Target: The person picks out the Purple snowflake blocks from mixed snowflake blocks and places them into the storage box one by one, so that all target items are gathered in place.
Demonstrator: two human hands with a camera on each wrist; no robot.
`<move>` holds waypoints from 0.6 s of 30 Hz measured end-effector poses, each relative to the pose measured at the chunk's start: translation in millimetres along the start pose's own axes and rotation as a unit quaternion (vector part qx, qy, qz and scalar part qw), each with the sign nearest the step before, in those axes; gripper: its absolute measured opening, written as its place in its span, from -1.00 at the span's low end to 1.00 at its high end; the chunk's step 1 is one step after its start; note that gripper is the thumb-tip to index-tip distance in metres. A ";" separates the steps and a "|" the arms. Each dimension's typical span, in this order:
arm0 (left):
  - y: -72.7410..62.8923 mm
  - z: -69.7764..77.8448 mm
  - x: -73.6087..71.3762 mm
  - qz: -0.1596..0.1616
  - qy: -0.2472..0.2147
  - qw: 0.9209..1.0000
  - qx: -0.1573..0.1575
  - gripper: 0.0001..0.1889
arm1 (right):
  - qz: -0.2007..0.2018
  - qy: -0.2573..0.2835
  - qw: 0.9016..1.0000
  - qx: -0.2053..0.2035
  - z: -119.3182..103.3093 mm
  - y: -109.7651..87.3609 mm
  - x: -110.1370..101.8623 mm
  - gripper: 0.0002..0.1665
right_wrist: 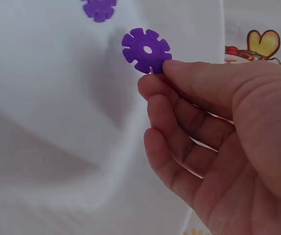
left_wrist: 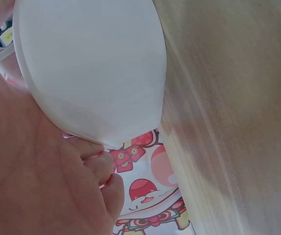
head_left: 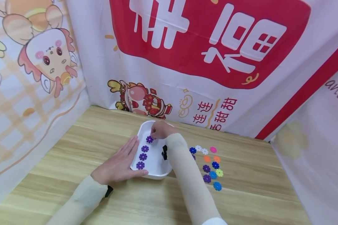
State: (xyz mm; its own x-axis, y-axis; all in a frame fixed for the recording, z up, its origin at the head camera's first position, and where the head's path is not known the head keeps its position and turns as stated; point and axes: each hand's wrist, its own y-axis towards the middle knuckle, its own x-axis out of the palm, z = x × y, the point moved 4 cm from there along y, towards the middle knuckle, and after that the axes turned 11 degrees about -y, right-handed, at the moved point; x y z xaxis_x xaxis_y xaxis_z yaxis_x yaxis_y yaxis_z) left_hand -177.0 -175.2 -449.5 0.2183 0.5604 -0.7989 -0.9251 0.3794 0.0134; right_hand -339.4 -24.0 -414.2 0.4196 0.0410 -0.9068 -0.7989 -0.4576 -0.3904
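Note:
In the head view my right hand (head_left: 161,130) reaches over the far end of a white tray (head_left: 157,170). Thumb and forefinger pinch the edge of a purple snowflake disc (right_wrist: 142,51), its notched rim and central hole plain in the right wrist view. Three other purple discs lie in a row along the tray's left side, the middle one (head_left: 142,157) among them. My left hand (head_left: 119,162) rests against the tray's left rim, its fingers stretched along it and the thumb at the near corner. From the left wrist, the tray's white outer wall (left_wrist: 96,68) fills the upper middle.
To the right of the tray, several loose snowflake discs lie on the wooden table (head_left: 250,187), including a light blue disc (head_left: 217,186), a yellow-green disc (head_left: 219,172) and a pink disc (head_left: 213,150). A printed cloth (head_left: 169,72) hangs behind the table.

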 end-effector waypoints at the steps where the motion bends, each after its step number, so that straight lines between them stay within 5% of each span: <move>1: 0.2 0.8 0.0 0.000 0.000 1.000 0.001 0.35 | 0.004 0.003 1.000 0.003 1.8 -0.2 2.7 -0.78; 18: 0.9 2.0 -0.9 0.001 0.010 1.000 0.007 0.37 | 0.062 0.053 0.996 0.031 6.6 12.9 26.1 -0.81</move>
State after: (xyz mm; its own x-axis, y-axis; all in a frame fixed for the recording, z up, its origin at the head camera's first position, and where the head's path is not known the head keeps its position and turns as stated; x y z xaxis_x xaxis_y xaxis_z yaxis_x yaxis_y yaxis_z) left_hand -177.4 -173.9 -447.5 0.2104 0.5464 -0.8107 -0.9213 0.3883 0.0226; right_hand -341.7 -22.9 -444.0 0.3564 -0.1076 -0.9281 -0.8710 -0.3976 -0.2884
